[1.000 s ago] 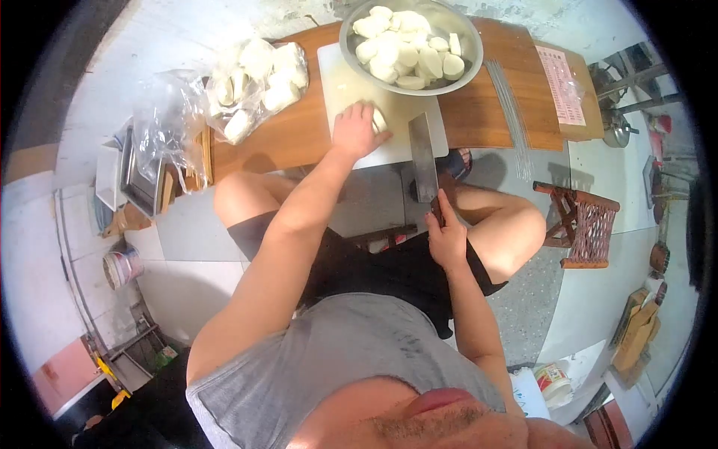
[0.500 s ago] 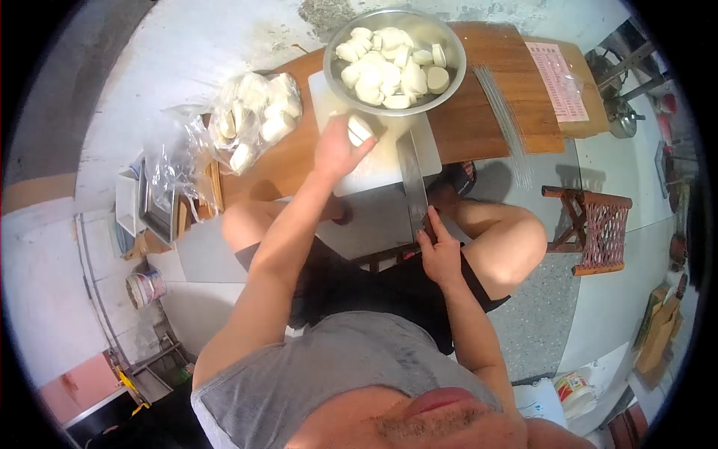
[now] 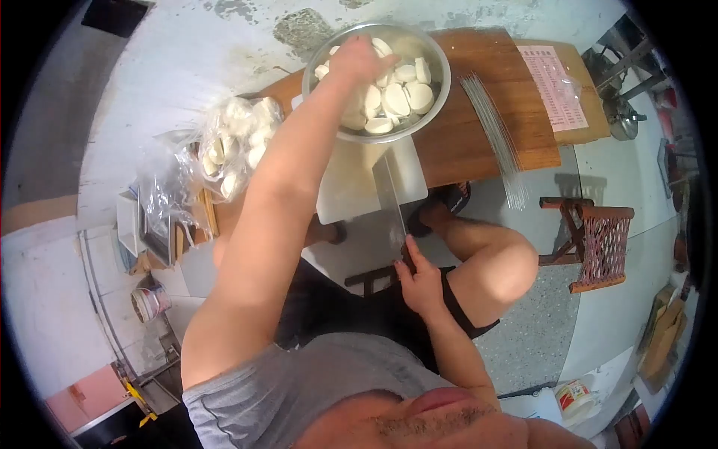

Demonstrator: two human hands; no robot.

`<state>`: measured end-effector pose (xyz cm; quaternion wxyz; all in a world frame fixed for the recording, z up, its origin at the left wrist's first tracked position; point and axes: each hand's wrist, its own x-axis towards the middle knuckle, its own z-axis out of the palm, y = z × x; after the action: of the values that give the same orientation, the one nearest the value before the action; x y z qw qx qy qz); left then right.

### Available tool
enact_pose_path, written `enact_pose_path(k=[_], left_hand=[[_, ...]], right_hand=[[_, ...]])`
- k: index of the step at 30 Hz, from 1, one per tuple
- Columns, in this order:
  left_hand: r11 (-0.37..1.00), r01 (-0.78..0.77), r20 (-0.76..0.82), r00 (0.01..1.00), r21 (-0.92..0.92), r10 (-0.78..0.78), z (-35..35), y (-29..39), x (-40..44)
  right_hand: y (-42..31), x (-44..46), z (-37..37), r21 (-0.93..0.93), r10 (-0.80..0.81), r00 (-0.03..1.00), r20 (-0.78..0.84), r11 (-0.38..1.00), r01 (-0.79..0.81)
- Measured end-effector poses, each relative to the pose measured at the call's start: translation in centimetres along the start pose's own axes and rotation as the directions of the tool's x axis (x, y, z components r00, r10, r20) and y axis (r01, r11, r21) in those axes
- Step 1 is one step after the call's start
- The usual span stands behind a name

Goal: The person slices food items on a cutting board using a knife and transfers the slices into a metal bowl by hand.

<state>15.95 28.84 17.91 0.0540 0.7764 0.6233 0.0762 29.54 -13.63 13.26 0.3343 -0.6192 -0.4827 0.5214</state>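
Note:
My left hand (image 3: 357,60) reaches into the steel bowl (image 3: 443,90), over pale round slices (image 3: 396,100); its fingers are closed together around something partly hidden, apparently a white piece. In my right hand (image 3: 420,283) is the dark handle of a cleaver (image 3: 389,193), whose blade tip lies over the white cutting board (image 3: 345,179). The bowl covers the far part of the board. To the left, a clear plastic bag (image 3: 238,138) holds several white pieces.
Thin metal skewers (image 3: 491,131) lie on the wooden table (image 3: 532,146), beside a pink printed sheet (image 3: 555,86) on cardboard. A folding stool (image 3: 602,243) stands at the right. Trays (image 3: 153,228) are at the left, above a small bucket (image 3: 149,301).
My left hand has moved from the board up into the bowl, taking the white sliced pieces along. My right hand still holds the cleaver, slightly shifted left. The camera view has shifted.

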Motion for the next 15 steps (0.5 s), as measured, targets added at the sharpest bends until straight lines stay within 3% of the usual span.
enact_pose_path(k=[2,6,7,12,15], left_hand=[[0.999,0.022,0.095,0.995,0.036,-0.026,0.2,1.0,1.3],[0.988,-0.083,0.178,0.982,0.131,0.059,1.8,2.6,3.3],[0.984,-0.098,0.195,0.978,0.151,0.067,2.1,2.9,3.7],[0.956,-0.162,0.257,0.962,0.245,0.097,3.7,3.9,5.1],[0.961,-0.200,0.187,0.968,0.191,0.165,4.7,3.1,5.5]], right_hand=[[0.1,0.1,0.3,-0.084,-0.118,0.992,-0.053,0.990,0.113],[-0.3,0.3,0.3,-0.037,0.046,0.997,0.057,0.998,-0.044],[-0.2,0.3,0.4,-0.061,-0.039,0.999,0.016,0.997,0.039],[-0.4,0.6,0.4,0.033,0.127,0.988,0.092,0.991,-0.130],[-0.9,1.0,0.2,0.029,0.149,0.984,0.101,0.988,-0.152]])
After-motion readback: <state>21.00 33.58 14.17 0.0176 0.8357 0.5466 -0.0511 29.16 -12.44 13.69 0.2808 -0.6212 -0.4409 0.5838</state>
